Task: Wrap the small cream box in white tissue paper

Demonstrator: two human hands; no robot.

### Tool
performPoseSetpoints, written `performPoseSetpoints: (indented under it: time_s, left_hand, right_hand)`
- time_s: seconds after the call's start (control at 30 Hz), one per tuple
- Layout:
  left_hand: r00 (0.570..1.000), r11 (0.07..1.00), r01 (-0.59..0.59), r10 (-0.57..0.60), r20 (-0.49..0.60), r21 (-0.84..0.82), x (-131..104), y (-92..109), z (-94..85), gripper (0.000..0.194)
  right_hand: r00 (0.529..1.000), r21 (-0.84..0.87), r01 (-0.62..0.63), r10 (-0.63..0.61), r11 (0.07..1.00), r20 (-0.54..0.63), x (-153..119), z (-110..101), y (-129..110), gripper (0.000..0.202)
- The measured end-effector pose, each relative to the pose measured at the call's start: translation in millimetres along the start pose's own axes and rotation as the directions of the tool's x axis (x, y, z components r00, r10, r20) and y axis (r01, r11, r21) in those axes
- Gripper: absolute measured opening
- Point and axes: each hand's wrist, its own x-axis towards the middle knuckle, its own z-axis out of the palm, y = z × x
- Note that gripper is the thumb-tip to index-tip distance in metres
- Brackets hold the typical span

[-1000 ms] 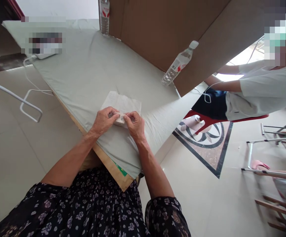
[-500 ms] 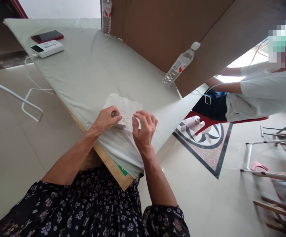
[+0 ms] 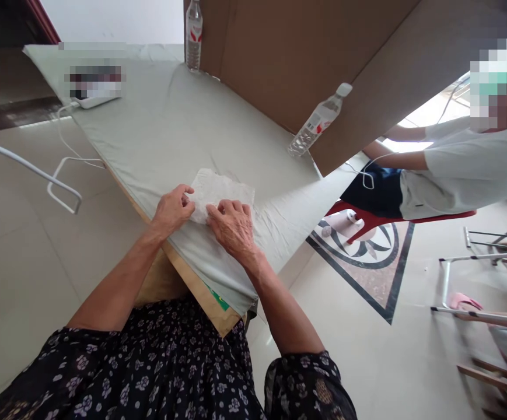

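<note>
A thin, wrinkled white sheet, like tissue or soft wrapping, lies on the cloth-covered table in front of me. My left hand is at its left edge, thumb and forefinger apart with a gap between them. Over the sheet's near part, my right hand rests with bent fingers gripping down on it. The small box with a printed label seen earlier does not show; fingers and sheet cover that spot.
Two water bottles stand by a large brown cardboard panel, the nearer bottle at the table's right side. A white device with a cable lies far left. A person in a white shirt sits to the right.
My right hand has come down and left onto the sheet, its fingers now over it. My left hand has moved left, off the small box, which is no longer visible.
</note>
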Motion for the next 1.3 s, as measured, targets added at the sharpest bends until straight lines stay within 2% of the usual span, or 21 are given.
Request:
performPoseSetpoints:
  time_s: [0.17,0.3,0.37,0.5,0.67,0.73,0.83,0.97,1.03,1.2,1.3]
  left_hand:
    - [0.992,0.970,0.122,-0.121,-0.015,0.208,-4.1,7.2,-11.4,0.050]
    - [0.978,0.933,0.183,-0.205,0.039,0.310,-3.7,5.4,-20.7,0.066]
    - [0.972,0.924,0.196,-0.227,0.058,0.330,-0.8,3.4,-19.8,0.066]
    - [0.977,0.920,0.182,-0.210,0.044,0.346,6.1,0.5,-13.5,0.053]
    - [0.972,0.951,0.148,-0.190,0.135,0.270,4.8,5.0,-14.5,0.024]
    - [0.980,0.974,0.113,-0.142,0.140,0.197,1.2,10.3,-15.6,0.021]
    - [0.994,0.994,0.060,-0.068,0.084,0.089,-4.3,20.8,-13.0,0.018]
    - [0.993,0.988,0.083,-0.070,0.100,-0.130,-7.0,32.6,-2.6,0.011]
    - [0.991,0.976,0.094,-0.074,0.109,-0.194,-6.5,36.4,3.5,0.010]
    - [0.994,0.987,0.069,-0.056,0.091,-0.145,-6.0,47.3,14.0,0.014]
    - [0.989,0.995,0.009,0.006,0.147,-0.100,-8.3,54.0,10.8,0.023]
  right_hand:
    - [0.993,-0.079,0.080,-0.072,0.994,0.095,8.8,-10.7,0.1,0.018]
    - [0.983,-0.099,0.115,-0.099,0.988,0.156,11.9,-17.8,1.2,0.021]
    - [0.981,-0.096,0.125,-0.109,0.987,0.161,12.5,-18.5,2.1,0.022]
    - [0.980,-0.084,0.139,-0.124,0.987,0.159,12.7,-16.9,3.6,0.023]
    - [0.976,-0.061,0.145,-0.133,0.987,0.173,15.0,-18.2,4.3,0.024]
    - [0.974,-0.050,0.148,-0.137,0.988,0.182,17.0,-19.9,4.2,0.023]
    - [0.971,-0.039,0.144,-0.134,0.989,0.196,20.0,-21.6,3.9,0.023]
    - [0.975,-0.016,0.113,-0.108,0.993,0.196,20.6,-20.1,2.5,0.026]
    - [0.982,0.006,0.069,-0.069,0.998,0.177,19.2,-18.3,1.3,0.036]
    - [0.987,0.073,-0.018,0.006,0.997,0.160,15.2,-15.5,-2.2,0.055]
    - [0.990,0.147,-0.048,0.028,0.988,0.135,10.6,-17.2,-1.4,0.061]
